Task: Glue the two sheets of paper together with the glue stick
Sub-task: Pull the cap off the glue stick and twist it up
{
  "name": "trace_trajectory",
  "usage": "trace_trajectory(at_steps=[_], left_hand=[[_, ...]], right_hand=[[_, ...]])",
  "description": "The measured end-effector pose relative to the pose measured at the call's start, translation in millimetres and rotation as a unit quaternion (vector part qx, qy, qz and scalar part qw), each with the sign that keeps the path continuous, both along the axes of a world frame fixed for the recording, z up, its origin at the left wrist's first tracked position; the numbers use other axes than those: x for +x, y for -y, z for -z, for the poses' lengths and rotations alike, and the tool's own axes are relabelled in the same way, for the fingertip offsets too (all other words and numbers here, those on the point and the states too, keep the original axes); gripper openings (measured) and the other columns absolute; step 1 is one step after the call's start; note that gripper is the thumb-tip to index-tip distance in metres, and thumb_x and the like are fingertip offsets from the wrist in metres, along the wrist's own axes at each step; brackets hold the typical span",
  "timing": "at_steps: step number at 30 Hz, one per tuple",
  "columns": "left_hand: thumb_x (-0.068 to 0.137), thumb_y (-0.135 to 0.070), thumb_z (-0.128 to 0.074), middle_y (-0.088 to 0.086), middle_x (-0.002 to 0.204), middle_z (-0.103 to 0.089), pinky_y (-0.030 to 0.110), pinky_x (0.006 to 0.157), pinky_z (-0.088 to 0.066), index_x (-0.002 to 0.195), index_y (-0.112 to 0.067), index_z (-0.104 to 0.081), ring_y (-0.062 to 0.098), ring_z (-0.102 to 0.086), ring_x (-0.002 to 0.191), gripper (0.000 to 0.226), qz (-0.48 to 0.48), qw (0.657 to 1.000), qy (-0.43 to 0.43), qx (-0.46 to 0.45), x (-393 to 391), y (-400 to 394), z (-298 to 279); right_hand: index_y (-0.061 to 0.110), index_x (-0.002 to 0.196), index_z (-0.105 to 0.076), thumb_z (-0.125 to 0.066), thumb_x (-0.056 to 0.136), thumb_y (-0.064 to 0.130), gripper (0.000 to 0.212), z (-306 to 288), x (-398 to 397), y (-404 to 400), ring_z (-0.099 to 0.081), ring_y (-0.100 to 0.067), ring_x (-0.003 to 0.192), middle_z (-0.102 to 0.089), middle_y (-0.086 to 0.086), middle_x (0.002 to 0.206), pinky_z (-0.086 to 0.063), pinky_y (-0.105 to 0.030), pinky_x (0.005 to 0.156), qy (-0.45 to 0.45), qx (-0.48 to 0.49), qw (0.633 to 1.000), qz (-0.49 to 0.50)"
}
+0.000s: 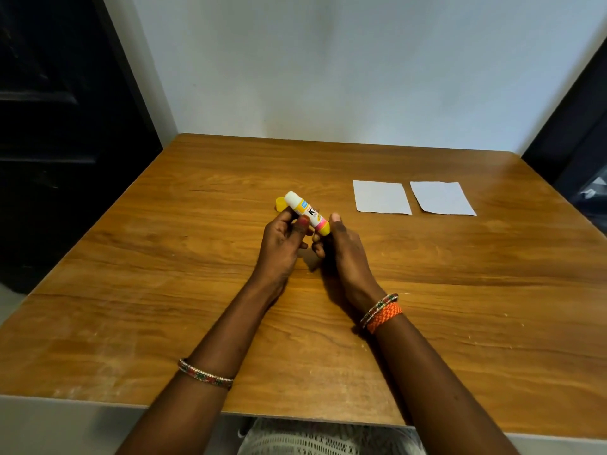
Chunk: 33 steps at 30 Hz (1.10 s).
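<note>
A yellow and white glue stick (305,211) is held above the middle of the wooden table (164,257), uncapped, its white tip pointing up and to the left. My left hand (282,244) grips the stick's body. My right hand (341,247) pinches its yellow base with thumb and fingers. The yellow cap (280,204) lies on the table just behind my left hand. Two white sheets of paper, one (381,197) beside the other (441,198), lie flat at the right, apart from each other and from my hands.
The table stands against a white wall (328,60). A dark door (65,126) is at the left and dark furniture (578,133) at the right. Bangles sit on both wrists.
</note>
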<state>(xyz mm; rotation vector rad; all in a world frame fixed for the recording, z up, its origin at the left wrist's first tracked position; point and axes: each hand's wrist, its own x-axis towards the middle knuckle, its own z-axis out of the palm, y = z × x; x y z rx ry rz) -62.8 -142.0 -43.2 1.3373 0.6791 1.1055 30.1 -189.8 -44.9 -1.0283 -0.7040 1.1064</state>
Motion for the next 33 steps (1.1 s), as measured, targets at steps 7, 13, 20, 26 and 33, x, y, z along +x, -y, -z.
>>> trace_trajectory(at_steps=[7,13,20,26,33], left_hand=[[0.096,-0.014,-0.045,-0.006,0.091,-0.063,0.019,0.060,-0.042,0.100,-0.026,-0.059,0.001,-0.053,0.071,0.019,-0.039,0.999,-0.017,0.002,1,-1,1],[0.097,-0.014,-0.045,-0.009,0.075,-0.062,0.018,0.052,-0.040,0.102,-0.025,-0.059,0.002,-0.048,0.058,0.019,-0.041,0.999,-0.016,-0.014,-1,0,0],[0.097,-0.009,-0.041,-0.003,0.062,-0.046,0.013,0.040,-0.031,0.106,-0.015,-0.059,0.000,-0.040,0.047,0.020,-0.017,1.000,0.004,-0.016,0,4,-3],[0.098,-0.015,-0.041,0.001,0.056,-0.039,0.023,0.040,-0.025,0.100,-0.022,-0.059,0.008,-0.032,0.043,0.019,-0.013,1.000,-0.021,-0.016,0,4,0],[0.096,-0.011,-0.046,-0.010,0.048,-0.045,0.016,0.039,-0.029,0.099,-0.018,-0.060,0.002,-0.035,0.040,0.016,-0.048,0.998,-0.031,0.001,2,2,4]], right_hand=[[0.014,0.094,-0.051,-0.062,0.086,0.005,0.016,3,13,-2,-0.043,-0.009,0.056,-0.053,0.001,0.065,-0.037,-0.025,0.053,0.046,0.002,0.999,0.010],[0.000,0.108,-0.051,-0.055,0.091,0.007,0.019,5,6,-1,-0.047,-0.014,0.062,-0.050,-0.013,0.079,-0.044,-0.019,0.045,0.024,0.034,0.999,-0.004],[0.007,0.084,-0.055,-0.045,0.097,0.016,0.018,6,-1,0,-0.041,-0.012,0.048,-0.045,-0.010,0.064,-0.031,-0.024,0.045,0.031,0.032,0.999,-0.018],[0.011,0.080,-0.056,-0.047,0.096,0.029,0.025,2,0,3,-0.038,-0.015,0.042,-0.044,-0.005,0.052,-0.028,-0.023,0.045,-0.012,-0.003,1.000,-0.010],[0.005,0.096,-0.048,-0.053,0.089,-0.003,0.011,-4,2,9,-0.050,-0.010,0.049,-0.052,-0.011,0.067,-0.042,-0.022,0.043,0.042,0.038,0.998,0.029]])
